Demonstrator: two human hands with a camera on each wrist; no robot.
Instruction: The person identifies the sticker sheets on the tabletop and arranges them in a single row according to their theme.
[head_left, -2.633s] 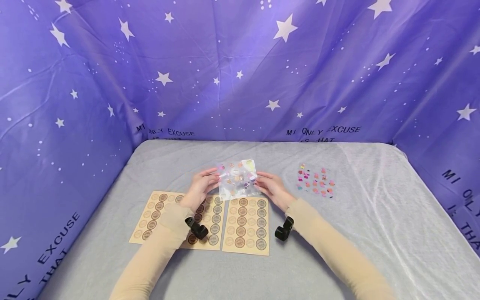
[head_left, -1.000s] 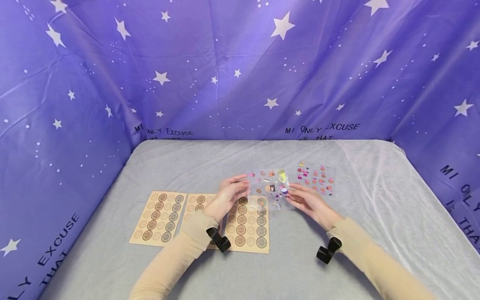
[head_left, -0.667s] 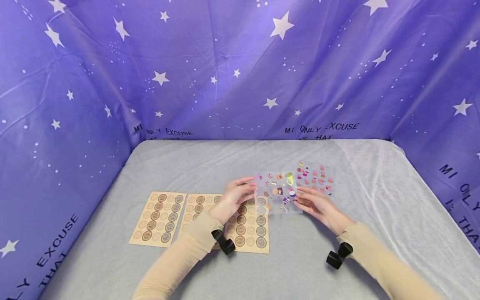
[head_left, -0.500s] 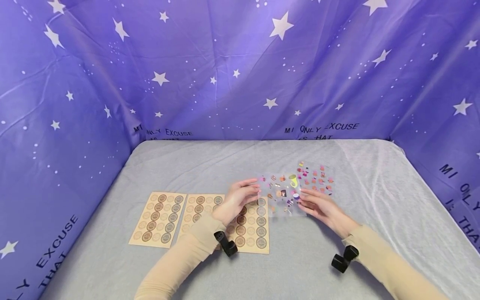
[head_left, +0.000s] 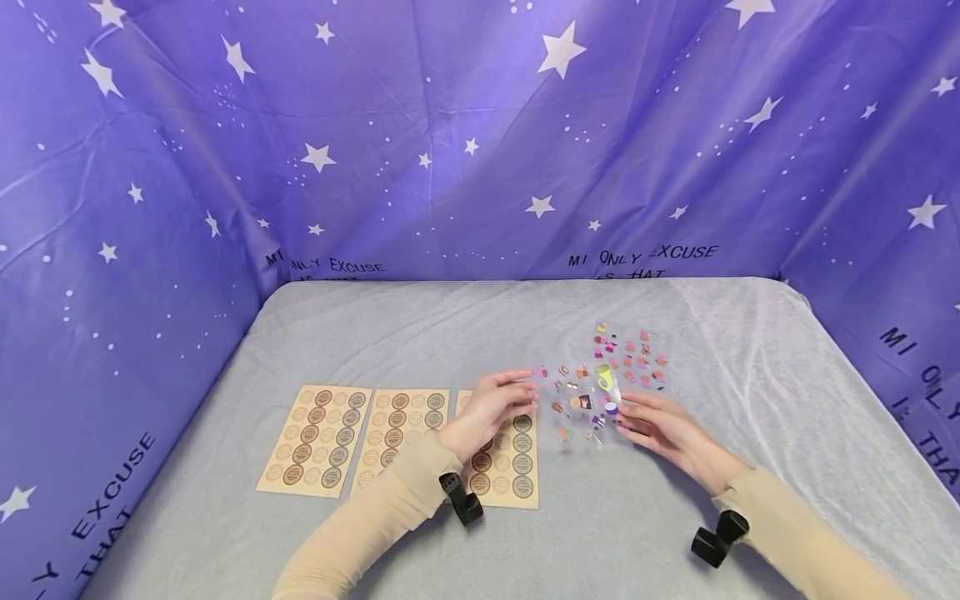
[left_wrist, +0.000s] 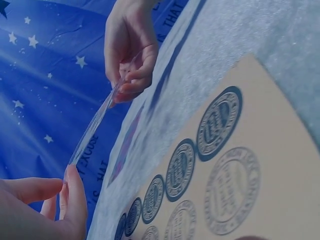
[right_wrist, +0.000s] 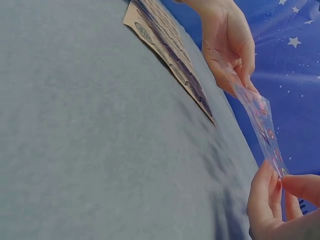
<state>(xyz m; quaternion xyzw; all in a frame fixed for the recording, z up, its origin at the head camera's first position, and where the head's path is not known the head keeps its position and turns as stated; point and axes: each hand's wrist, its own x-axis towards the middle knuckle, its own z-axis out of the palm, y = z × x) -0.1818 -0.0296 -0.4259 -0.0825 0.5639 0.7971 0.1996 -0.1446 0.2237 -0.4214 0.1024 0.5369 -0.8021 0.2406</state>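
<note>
A clear sticker sheet with small colourful pictures is stretched between both hands, raised above the table. My left hand pinches its left edge; in the left wrist view the thumb and fingers meet on the film. My right hand pinches the opposite edge, the tips closing on it in the right wrist view. Behind the held sheet lies a second clear sticker sheet with pink and red figures, its near part overlapped in the head view.
Three tan sheets of round stickers lie in a row: the left sheet, the middle sheet and the right sheet, partly under my left arm. Grey cloth covers the table. A purple starry curtain encloses the back and sides.
Both hands have carried the clear sticker sheet rightward and toward the near side, from above the tan sheets to just in front of the second clear sheet. The sheets on the table stay put.
</note>
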